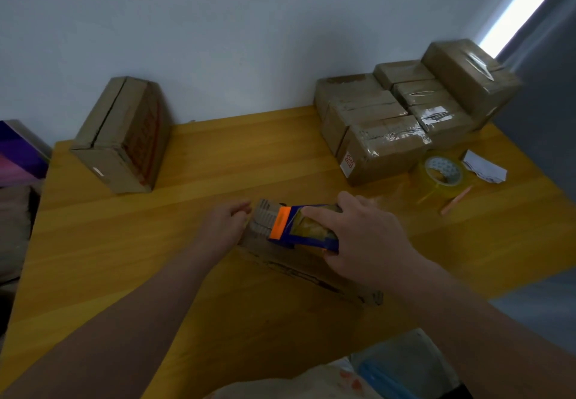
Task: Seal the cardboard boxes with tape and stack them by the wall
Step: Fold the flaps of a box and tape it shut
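Right hand [358, 236] clamped on the blue tape dispenser [299, 227], pressing it onto the cardboard box [311, 271] mid-worktop [218, 165]. Left hand [224, 227] grips the box's far end, fingers curled. Sealed boxes [389, 118] sit stacked at the back right corner.

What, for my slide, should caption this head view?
Right hand holds blue tape dispenser on cardboard box; left hand steadies it.
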A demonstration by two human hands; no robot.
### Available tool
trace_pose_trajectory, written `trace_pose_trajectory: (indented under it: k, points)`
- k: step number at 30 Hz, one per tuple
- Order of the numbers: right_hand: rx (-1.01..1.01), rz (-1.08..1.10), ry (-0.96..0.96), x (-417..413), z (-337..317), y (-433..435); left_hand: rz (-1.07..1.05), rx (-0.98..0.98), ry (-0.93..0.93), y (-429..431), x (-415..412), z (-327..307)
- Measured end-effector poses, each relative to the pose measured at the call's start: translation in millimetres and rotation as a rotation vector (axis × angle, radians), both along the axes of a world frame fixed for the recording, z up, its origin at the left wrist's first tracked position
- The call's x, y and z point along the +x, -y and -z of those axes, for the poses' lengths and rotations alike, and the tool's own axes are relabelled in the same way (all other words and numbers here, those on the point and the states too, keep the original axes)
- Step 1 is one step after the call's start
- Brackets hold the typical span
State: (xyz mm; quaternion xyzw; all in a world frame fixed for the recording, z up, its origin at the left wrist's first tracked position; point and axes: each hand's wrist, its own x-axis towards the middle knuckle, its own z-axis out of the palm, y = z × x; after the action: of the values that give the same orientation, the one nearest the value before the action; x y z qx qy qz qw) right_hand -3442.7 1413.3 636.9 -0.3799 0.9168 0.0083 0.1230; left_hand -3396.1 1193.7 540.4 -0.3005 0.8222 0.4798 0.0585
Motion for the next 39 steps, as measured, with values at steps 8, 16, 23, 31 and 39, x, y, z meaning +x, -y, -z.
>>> trace_pose_trajectory:
  k: [8, 16, 23, 31, 39]
  points:
    - [-0.03, 0.009, -0.005, 2.0, -1.7, 0.8, 0.493, -0.029, 0.218, -5.5, 3.0, -9.5]
    - [0.032, 0.03, 0.023, -3.7, -13.1, 8.4, 0.936, -0.708, 0.136, -6.2, -3.6, 7.8]
    - [0.01, 0.015, 0.1, -7.4, -11.4, 3.0, 0.929, -0.791, 0.112, -6.5, -2.2, 15.5]
    - [0.048, 0.047, 0.173, -15.4, -17.5, -53.4, 0.946, -0.853, 0.143, -8.4, -3.8, 15.1]
    - [-0.009, 0.041, 0.088, -12.9, -5.7, -44.6, 0.958, -0.866, 0.104, -41.3, 4.7, 17.2]
